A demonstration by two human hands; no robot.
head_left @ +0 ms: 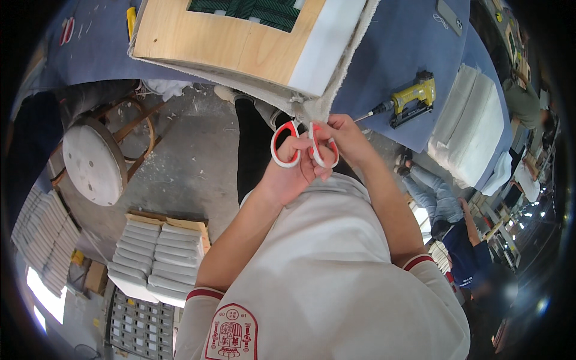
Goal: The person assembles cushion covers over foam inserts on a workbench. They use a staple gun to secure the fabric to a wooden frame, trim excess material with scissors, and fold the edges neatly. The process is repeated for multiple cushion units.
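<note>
My left hand [291,172] is closed on a pair of scissors [276,146] with red and white handles, the fingers in the loops. The blades point away from me at the fabric's near corner. Right beside it my right hand [347,137] has its fingers pinched at the loose edge of the beige fabric [317,110]. That fabric wraps round a wooden seat frame [222,54] lying on the table, with dark green webbing [252,11] in its opening and a white padded strip [321,48] along its right side. The exact cutting point is hidden.
A yellow staple gun [418,93] lies on the blue-covered table [375,78], right of the frame. White cushions [471,120] are farther right. A phone [449,17] lies far right. Left are a round stool [94,162] and stacked pads [147,255]. Another person [453,234] is at right.
</note>
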